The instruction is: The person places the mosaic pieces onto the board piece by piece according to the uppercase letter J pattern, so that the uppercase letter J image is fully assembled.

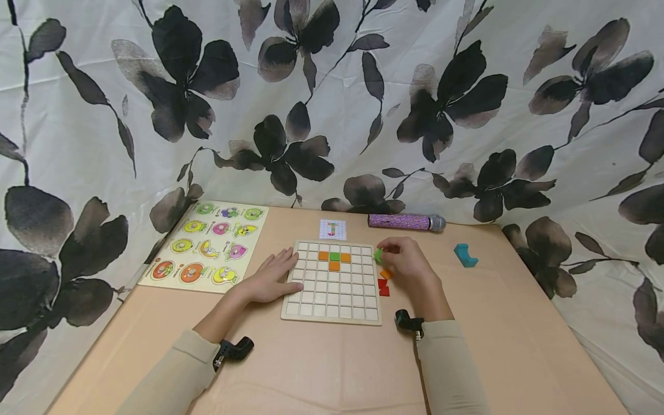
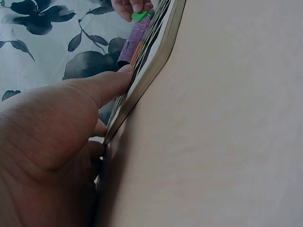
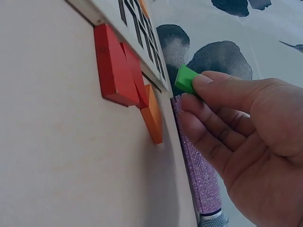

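Note:
In the head view my right hand [image 1: 410,262] pinches a small green block [image 3: 185,78] between thumb and fingertips, held just above the table beside the right edge of a wooden grid board [image 1: 332,321]. My left hand [image 1: 270,278] rests along the board's left edge, fingers fairly straight and thumb lying on the rim. Set in the board's upper middle are a green square [image 1: 334,256] and several orange squares [image 1: 334,266] around it. Two red blocks [image 3: 111,71] and an orange block [image 3: 152,118] lie loose by the board's right side, below my right hand.
A small card [image 1: 338,236] with a coloured grid pattern lies behind the board. Behind it to the right is a glittery purple microphone [image 1: 399,222]. A blue curved piece [image 1: 465,255] sits farther right. On the left lies a sheet of fruit pictures [image 1: 176,259]. A floral cloth hangs behind.

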Demonstrator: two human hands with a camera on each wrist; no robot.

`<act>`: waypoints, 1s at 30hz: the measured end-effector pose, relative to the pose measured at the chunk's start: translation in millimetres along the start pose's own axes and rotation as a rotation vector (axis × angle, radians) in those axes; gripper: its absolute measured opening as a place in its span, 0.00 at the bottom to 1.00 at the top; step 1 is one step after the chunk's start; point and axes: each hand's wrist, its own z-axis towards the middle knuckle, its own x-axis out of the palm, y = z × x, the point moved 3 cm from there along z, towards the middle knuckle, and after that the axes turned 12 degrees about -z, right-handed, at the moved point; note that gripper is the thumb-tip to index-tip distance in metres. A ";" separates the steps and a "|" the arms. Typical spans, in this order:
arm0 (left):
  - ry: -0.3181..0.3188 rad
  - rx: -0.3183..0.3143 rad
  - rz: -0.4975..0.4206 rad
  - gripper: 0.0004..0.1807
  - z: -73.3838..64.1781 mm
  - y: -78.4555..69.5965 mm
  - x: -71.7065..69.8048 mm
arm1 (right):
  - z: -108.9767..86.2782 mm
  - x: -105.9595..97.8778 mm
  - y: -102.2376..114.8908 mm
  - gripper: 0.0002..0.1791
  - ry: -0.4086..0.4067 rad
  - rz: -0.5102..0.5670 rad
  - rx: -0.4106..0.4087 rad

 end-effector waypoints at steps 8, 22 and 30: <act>-0.001 0.000 0.001 0.50 -0.1 -0.3 0.1 | 2.2 -0.6 3.7 0.15 0.024 0.010 -0.018; 0.000 0.001 0.001 0.50 -0.2 0.1 0.1 | 5.7 4.2 14.5 0.15 0.044 0.037 -0.040; 0.001 0.002 0.005 0.50 0.3 0.2 -0.2 | 4.1 8.1 28.2 0.13 0.058 0.049 -0.120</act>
